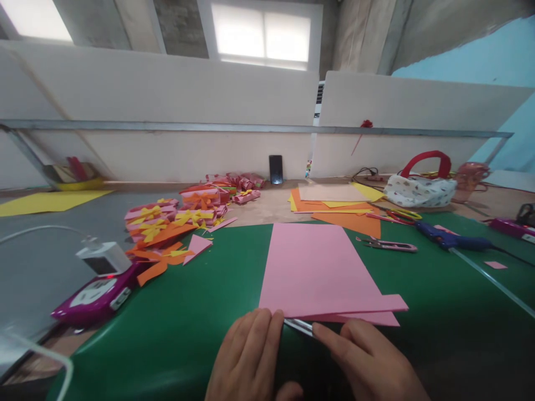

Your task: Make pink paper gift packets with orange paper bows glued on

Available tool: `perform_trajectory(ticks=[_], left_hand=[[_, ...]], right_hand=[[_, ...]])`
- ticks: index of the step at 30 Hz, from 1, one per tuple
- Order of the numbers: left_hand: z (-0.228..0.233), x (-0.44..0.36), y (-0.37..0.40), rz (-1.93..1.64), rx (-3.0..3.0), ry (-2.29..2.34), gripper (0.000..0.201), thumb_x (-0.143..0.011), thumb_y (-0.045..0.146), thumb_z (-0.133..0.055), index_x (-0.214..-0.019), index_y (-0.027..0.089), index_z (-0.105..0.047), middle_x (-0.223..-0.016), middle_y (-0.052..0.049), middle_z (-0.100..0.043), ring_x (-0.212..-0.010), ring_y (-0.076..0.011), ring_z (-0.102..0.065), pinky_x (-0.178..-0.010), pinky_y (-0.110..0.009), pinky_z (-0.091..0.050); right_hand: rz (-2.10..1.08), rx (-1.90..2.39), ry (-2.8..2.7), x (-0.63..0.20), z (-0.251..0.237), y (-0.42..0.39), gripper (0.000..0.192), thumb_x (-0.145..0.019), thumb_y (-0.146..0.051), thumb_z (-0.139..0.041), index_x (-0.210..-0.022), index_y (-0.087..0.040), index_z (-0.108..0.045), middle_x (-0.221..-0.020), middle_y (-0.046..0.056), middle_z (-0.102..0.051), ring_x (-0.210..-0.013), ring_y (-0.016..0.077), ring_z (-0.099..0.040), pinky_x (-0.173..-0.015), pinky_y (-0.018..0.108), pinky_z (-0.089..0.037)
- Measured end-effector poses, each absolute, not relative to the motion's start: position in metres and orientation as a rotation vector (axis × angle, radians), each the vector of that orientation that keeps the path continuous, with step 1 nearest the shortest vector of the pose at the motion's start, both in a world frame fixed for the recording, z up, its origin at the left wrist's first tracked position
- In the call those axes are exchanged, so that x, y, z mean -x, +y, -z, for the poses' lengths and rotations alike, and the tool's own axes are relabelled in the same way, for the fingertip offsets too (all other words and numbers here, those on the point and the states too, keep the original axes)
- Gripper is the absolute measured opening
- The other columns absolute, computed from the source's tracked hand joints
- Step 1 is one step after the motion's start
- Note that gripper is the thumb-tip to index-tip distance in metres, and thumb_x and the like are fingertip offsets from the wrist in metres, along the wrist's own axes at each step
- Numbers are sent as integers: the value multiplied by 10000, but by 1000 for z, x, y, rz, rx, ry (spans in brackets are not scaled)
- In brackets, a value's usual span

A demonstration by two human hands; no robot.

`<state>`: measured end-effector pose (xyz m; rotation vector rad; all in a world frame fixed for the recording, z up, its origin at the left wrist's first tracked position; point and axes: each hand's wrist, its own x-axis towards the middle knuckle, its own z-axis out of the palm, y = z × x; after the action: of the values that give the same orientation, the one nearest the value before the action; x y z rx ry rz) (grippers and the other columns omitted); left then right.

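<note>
A green mat is laid over the worktop. On the mat, a stack of pink paper sheets is positioned centrally, with its near edge just ahead of both hands. The left hand is laid flat on the mat, fingers extended and held together, the fingertips touching the near left corner of the pink sheets. The right hand is likewise extended, with the fingertips resting against a thin silvery tool that lies along the near edge of the sheets; whether the tool is pinched or only pressed cannot be told.

To the left, a heap of pink, orange and yellow paper pieces is seen, with a purple device near the mat's left edge. Behind the pink sheets, orange and yellow sheets are stacked. To the right, small snips, a blue glue gun and a patterned bag with a red handle are located. A dark phone is propped against the rear partition.
</note>
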<state>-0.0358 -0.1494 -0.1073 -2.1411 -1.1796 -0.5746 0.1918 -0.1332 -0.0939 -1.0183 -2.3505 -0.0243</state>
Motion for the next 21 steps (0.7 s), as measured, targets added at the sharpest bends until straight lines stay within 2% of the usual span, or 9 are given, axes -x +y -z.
perform_trajectory(ticks=[4,8,10,12,14,17,21], left_hand=[[111,26,-151,624,2083,-1199,606,-760,584,-514,-1118,100,-575,-1063,-116,-664,-974,-245,-569,-834,-374,-384],[101,8,-148,704,2138,-1250,602,-789,598,-459,-1154,131,-566,-1050,-86,-667,-910,-220,-591,-763,-354,-398],[89,4,-141,774,2248,-1288,496,-845,475,-460,-1195,131,-535,-1002,-74,-670,-849,-195,-593,-716,-327,-419],[74,6,-132,835,2386,-1384,334,-882,267,-438,-1186,178,-543,-909,-41,-665,-770,-163,-580,-656,-289,-429],[59,11,-120,828,2518,-1485,278,-877,185,-425,-1053,266,-624,-835,-12,-645,-750,-152,-565,-634,-270,-428],[42,20,-103,699,2651,-1532,226,-866,248,-473,-892,347,-674,-919,2,-636,-855,-173,-552,-711,-310,-428],[36,30,-95,597,2842,-1512,250,-878,261,-457,-1012,374,-635,-1068,15,-606,-981,-157,-528,-823,-319,-420]], right_hand=[[-45,1008,-2418,-196,72,-125,370,-878,-134,-389,-1181,-197,-592,-681,42,-545,-591,132,-550,-525,206,-465],[-107,1045,-2443,-213,58,-115,389,-850,-103,-393,-1163,-227,-588,-717,30,-553,-614,127,-566,-543,202,-469],[-117,1047,-2460,-221,58,-113,392,-843,-102,-410,-1176,-227,-573,-723,25,-553,-612,123,-571,-541,195,-469],[-109,1038,-2474,-226,62,-113,406,-838,-95,-412,-1190,-232,-561,-709,15,-546,-601,117,-570,-530,188,-464],[-80,1027,-2466,-228,66,-114,429,-828,-81,-398,-1195,-239,-556,-703,11,-541,-592,116,-566,-520,188,-460],[-64,1035,-2466,-228,70,-116,464,-806,-68,-399,-1214,-239,-539,-728,17,-550,-613,121,-571,-533,199,-466],[-43,1026,-2446,-227,73,-117,507,-781,-51,-414,-1239,-238,-522,-743,21,-560,-629,125,-574,-538,200,-465]])
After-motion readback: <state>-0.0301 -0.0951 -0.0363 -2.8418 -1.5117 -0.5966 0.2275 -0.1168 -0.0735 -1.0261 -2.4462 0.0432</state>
